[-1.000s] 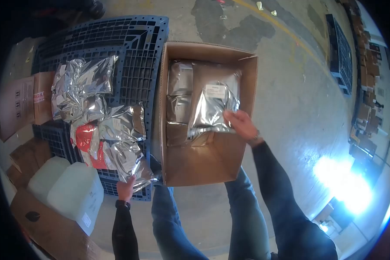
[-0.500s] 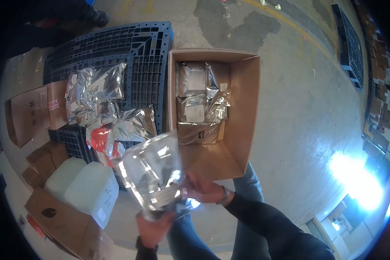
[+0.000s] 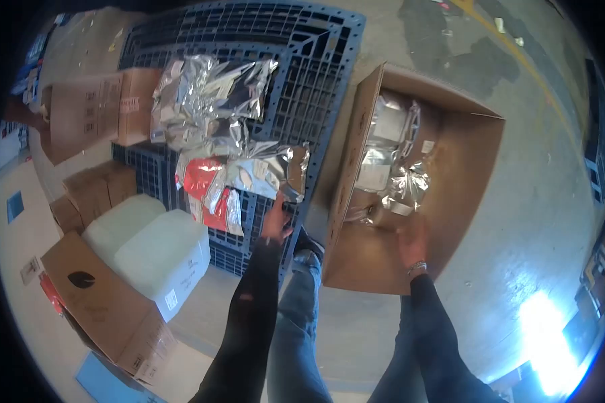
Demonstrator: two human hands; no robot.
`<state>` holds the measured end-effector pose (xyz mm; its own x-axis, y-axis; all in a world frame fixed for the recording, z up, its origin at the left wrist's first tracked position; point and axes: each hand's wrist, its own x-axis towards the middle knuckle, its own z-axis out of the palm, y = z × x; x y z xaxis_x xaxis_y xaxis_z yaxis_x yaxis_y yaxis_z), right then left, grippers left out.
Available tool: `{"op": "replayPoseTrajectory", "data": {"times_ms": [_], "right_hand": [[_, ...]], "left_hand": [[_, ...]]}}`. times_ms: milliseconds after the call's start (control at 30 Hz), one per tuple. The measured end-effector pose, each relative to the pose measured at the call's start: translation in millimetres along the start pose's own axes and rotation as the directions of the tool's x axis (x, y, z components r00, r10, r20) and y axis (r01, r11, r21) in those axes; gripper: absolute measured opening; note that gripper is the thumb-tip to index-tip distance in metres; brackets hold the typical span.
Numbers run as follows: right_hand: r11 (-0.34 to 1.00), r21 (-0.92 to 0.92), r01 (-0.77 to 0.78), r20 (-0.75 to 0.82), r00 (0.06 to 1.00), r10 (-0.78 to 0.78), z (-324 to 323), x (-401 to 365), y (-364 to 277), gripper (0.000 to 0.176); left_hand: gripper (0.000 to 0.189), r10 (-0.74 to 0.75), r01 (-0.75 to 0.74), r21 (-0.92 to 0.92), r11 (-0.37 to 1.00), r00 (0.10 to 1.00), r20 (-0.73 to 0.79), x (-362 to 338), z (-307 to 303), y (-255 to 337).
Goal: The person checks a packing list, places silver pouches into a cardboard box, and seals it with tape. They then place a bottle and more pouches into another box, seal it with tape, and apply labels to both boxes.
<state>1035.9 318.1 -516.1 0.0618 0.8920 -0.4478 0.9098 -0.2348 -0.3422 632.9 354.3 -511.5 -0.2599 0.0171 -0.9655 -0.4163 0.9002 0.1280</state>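
Observation:
My left hand [image 3: 275, 220] is over the pallet, a finger stretched out to the near edge of a silver foil bag [image 3: 294, 176]. Its fingers are apart and hold nothing. My right hand [image 3: 413, 243] reaches down inside the large open cardboard box [image 3: 470, 141], beside the bags lying there; its fingers are blurred. Silver foil bags with white labels [image 3: 375, 168] lie along the box's left side, a crumpled shiny one [image 3: 410, 187] among them. More silver bags [image 3: 215, 94] are heaped on the pallet, next to red-and-silver bags [image 3: 205, 178].
The dark plastic pallet [image 3: 316, 80] stands left of the box. Around its left side are an open carton [image 3: 87, 121] with another person's hand [image 3: 30, 115] at it, small brown boxes [image 3: 91, 191], whitish translucent containers [image 3: 161, 248] and a leaf-marked carton [image 3: 107, 302].
My hands have parted and the silver bag between them is out of them. The left moved over the pallet, the right into the box. The view has shifted, and another person's hand appears at left.

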Motion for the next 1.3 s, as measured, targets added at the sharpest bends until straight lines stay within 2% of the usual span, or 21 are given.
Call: {"op": "replayPoseTrajectory", "data": {"times_ms": [200,300,333,367,400,467,533,600,633,667,700,767,800,833,867,933,1000,1133,1167,1233,1300], "right_hand": [[0.801,0.499,-0.330,0.294,0.934,0.201,-42.1,-13.5,-102.2,0.070],[0.765,0.595,-0.244,0.306,0.950,0.066,-65.5,-13.1,-126.6,0.069],[0.753,0.627,-0.202,0.316,0.949,-0.008,-72.6,-12.8,-130.1,0.068],[0.733,0.660,-0.161,0.327,0.941,-0.087,-77.9,-14.2,-134.0,0.067],[0.646,0.709,-0.283,0.433,0.897,-0.082,-85.8,-16.6,-139.7,0.067],[0.354,0.667,-0.656,0.712,0.702,-0.040,-109.8,-21.6,-156.5,0.068],[0.059,0.401,-0.914,0.902,0.383,-0.199,-126.5,-30.5,-166.4,0.069],[-0.008,0.111,-0.994,0.868,0.101,-0.486,-135.7,-42.4,-170.3,0.071],[-0.025,0.144,-0.989,0.884,0.139,-0.446,-144.0,-56.6,-177.7,0.070],[-0.039,0.176,-0.984,0.898,0.176,-0.403,-155.5,-76.2,-186.7,0.070],[-0.052,0.205,-0.977,0.910,0.210,-0.359,-162.2,-93.0,-190.5,0.071],[-0.126,0.297,-0.946,0.880,0.323,-0.348,-170.5,-108.1,-152.4,0.068],[-0.204,0.360,-0.911,0.902,0.395,-0.173,-168.2,-107.4,-138.2,0.061],[-0.012,0.649,-0.760,0.755,0.642,0.134,-164.0,-98.9,-122.1,0.049],[0.241,0.716,-0.655,0.567,0.748,0.346,-163.4,-85.6,-100.6,0.054],[0.591,0.637,-0.494,0.173,0.839,0.516,-186.6,-27.8,-103.3,0.066],[0.855,0.445,-0.268,-0.255,0.877,0.408,-168.5,21.1,-96.0,0.072],[0.800,0.591,-0.097,-0.174,0.954,0.244,-131.5,122.3,-94.2,0.063],[0.779,0.614,-0.127,-0.081,0.972,0.222,-127.8,147.3,-103.4,0.067],[0.844,0.525,-0.111,-0.120,0.972,0.203,-91.7,192.3,-112.8,0.091],[0.970,0.235,0.059,-0.092,0.995,-0.038,-38.2,223.3,-97.7,0.094]], "left_hand": [[0.053,0.250,-0.250,-0.050,0.967,0.968,-0.004,67.6,10.1,-6.1],[0.029,0.655,-0.650,-0.114,0.752,0.756,0.011,59.2,-13.0,-27.8],[0.027,0.546,-0.470,-0.411,0.781,0.833,0.085,-3.5,-19.9,-0.4],[0.039,0.454,-0.403,-0.405,0.821,0.890,0.034,-51.5,-36.5,10.7],[0.039,0.581,-0.579,-0.077,0.812,0.814,-0.002,-77.7,-59.4,9.9],[0.041,0.562,-0.540,-0.225,0.811,0.826,0.042,-211.3,-35.6,46.1],[0.040,0.356,-0.388,0.182,0.904,0.916,0.183,-281.5,-50.2,32.0],[0.037,0.295,-0.324,-0.062,0.944,0.749,0.593,-311.2,-52.3,-9.4],[0.033,0.243,-0.321,-0.023,0.947,0.664,0.707,-334.6,-44.8,-17.0],[0.027,0.247,-0.581,0.100,0.808,0.488,0.837,-355.9,-28.4,-8.1],[0.029,0.033,-0.458,0.184,0.870,0.426,0.904,-357.2,-31.8,-24.2],[0.036,0.092,-0.556,0.161,0.816,0.400,0.912,-366.5,-7.8,-24.6],[0.038,0.104,-0.599,0.174,0.782,0.400,0.911,-360.0,-2.7,-26.6],[0.039,0.116,-0.639,0.186,0.746,0.401,0.909,-351.6,1.9,-27.9],[0.044,0.123,-0.748,0.368,0.553,0.510,0.851,-337.8,6.3,-18.6],[0.043,0.329,-0.662,0.423,0.619,0.708,0.625,-272.8,-3.3,-48.1],[0.038,0.554,-0.751,0.289,0.594,0.642,0.529,-207.6,-17.0,-45.0],[0.027,0.451,-0.498,0.146,0.855,0.851,0.268,-104.2,-39.2,20.6],[0.027,0.606,-0.642,0.191,0.742,0.765,0.216,-71.4,-40.0,34.4],[0.034,0.560,-0.578,0.189,0.794,0.816,0.143,-30.3,-44.3,86.1],[0.041,0.521,-0.521,0.106,0.847,0.853,0.035,-6.5,-28.1,140.6]]}}
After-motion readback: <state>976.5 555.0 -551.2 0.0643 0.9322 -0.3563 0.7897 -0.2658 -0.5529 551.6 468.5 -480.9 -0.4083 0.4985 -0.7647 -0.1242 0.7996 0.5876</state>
